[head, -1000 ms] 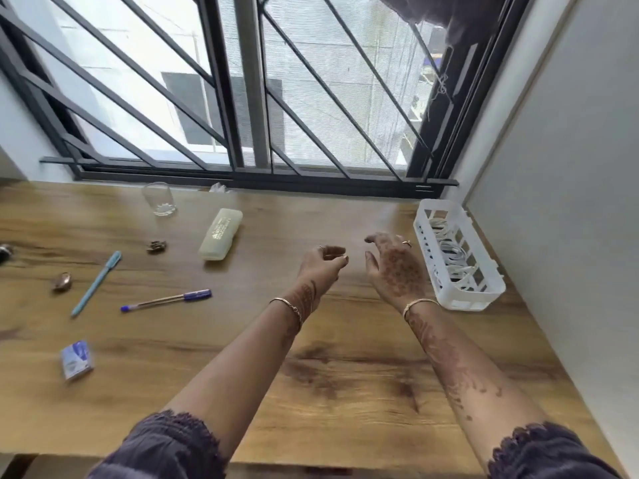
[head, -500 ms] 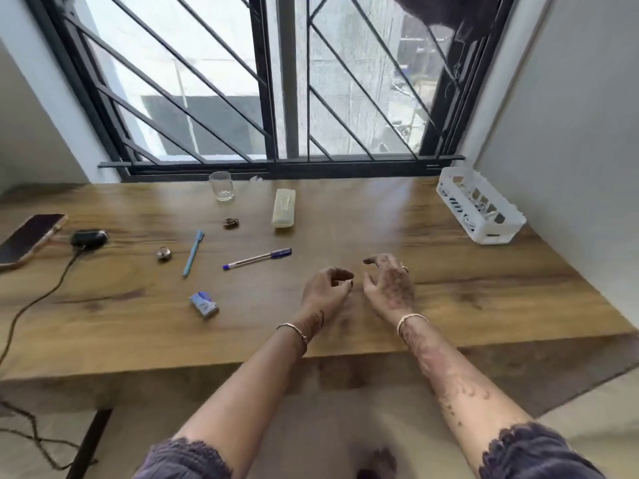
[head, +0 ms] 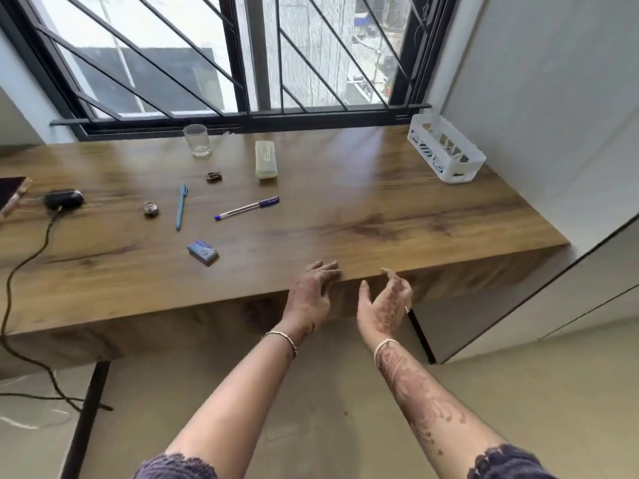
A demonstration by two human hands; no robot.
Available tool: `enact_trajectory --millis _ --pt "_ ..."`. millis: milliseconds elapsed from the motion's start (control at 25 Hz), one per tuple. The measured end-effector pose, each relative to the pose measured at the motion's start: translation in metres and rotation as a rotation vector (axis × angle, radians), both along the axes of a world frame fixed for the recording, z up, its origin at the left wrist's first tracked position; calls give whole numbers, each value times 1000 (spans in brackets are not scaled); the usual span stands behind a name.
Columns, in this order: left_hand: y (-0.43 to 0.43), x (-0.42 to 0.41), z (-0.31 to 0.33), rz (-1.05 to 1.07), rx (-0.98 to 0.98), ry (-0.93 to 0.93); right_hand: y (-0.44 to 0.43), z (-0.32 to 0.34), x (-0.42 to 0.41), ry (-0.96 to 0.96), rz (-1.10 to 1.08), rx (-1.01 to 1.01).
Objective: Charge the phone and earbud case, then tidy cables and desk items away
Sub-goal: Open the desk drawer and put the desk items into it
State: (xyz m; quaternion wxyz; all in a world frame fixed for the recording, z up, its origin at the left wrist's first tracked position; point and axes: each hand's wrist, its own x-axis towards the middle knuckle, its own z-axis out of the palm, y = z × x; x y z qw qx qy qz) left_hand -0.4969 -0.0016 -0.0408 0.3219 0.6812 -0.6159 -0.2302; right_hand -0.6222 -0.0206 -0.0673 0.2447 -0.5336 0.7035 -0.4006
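Note:
My left hand (head: 313, 292) rests with straight fingers on the front edge of the wooden desk (head: 380, 216), holding nothing. My right hand (head: 385, 304) hovers empty just off that edge, fingers relaxed. At the far left lie the phone (head: 10, 195) and the black earbud case (head: 64, 199), with a dark cable (head: 20, 267) running from the case down over the desk edge. A white basket (head: 446, 153) holding coiled white cables stands at the back right. Loose on the desk are a light-blue pen (head: 181, 207), a clear pen with a blue cap (head: 247, 208), a blue eraser (head: 203, 252) and a pale case (head: 266, 160).
An empty glass (head: 197, 140) stands near the barred window. Two small metal trinkets (head: 151, 209) (head: 213, 177) lie between glass and pens. A grey wall and cabinet close off the right side. A black desk leg (head: 86, 420) and floor cables are at lower left.
The view has pulled back from the desk. Both hands have drawn back from mid-desk to its front edge, and the left hand's curled fingers have straightened onto the edge.

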Motion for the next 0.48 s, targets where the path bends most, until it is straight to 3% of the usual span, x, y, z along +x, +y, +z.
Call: enact_trajectory --millis 80,240,360,480 --pt "1 4 -3 3 -27 -1 0 -5 10 -350 -121 119" --pt "5 5 -12 49 -104 -21 -7 -36 31 -800 -230 524" --pt "2 3 -21 85 -160 -33 -20 -58 34 -1143 -180 571" --pt "2 0 -23 103 -155 -39 -21 -69 30 -1283 -22 506"
